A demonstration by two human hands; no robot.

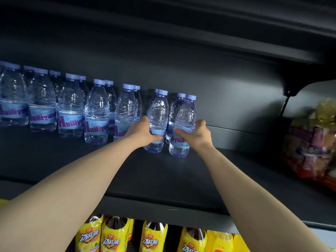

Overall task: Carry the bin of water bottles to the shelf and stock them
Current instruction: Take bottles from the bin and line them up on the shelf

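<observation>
Both bare forearms reach up to the dark shelf (181, 171). Left hand (145, 132) wraps a clear, water-filled bottle (157, 113) standing upright there; right hand (197, 134) grips a second bottle (184, 117) just beside it. More capped water bottles (71, 106) line the shelf leftward. Below stand yellow-labelled tea bottles (114, 235); blurred snack bags (312, 140) sit right.

Hands (143, 132) gripping shelved water bottles (157, 120)
</observation>
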